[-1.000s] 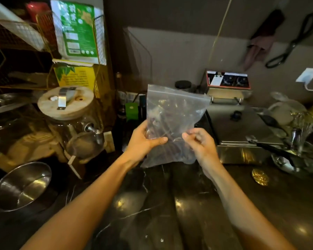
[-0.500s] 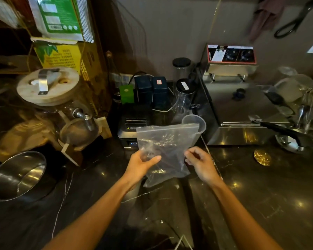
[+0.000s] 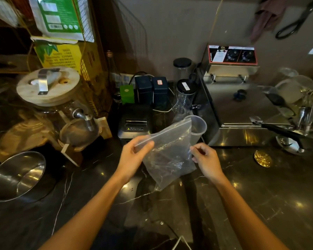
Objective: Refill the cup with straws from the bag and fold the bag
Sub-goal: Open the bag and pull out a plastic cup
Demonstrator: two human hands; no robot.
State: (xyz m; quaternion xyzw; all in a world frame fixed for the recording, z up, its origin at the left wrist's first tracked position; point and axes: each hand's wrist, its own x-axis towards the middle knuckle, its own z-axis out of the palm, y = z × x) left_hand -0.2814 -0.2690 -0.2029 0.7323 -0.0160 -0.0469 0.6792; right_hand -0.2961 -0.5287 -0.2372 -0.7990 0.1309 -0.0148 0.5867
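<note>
Just then I held the bag (image 3: 170,150) up over the desk (image 3: 260,195), its zip edge slanting up toward the cup (image 3: 197,126), which stood right behind the bag's upper corner. My left hand (image 3: 134,156) had its fingers (image 3: 146,145) closed on the low end of the zip edge, thumb on the near face. My right hand (image 3: 206,159) pinched the bag's side just below the cup, fingers (image 3: 195,150) curled shut on the plastic. Something dark lay in the bag's lower part, likely straws, though I could not tell for sure.

I judged the cup the weak point: it looked light and empty, and a nudge from the bag's corner could have tipped it. With the bag's mouth tilted so, straws could also have slid out past the cup's rim and scattered on the desk.

Beyond the cup stood a clear jar (image 3: 184,98) and, to the cup's right, a steel fryer (image 3: 242,109), touching or nearly so. Left of the cup sat a small printer (image 3: 134,127), so there was little room around it.
</note>
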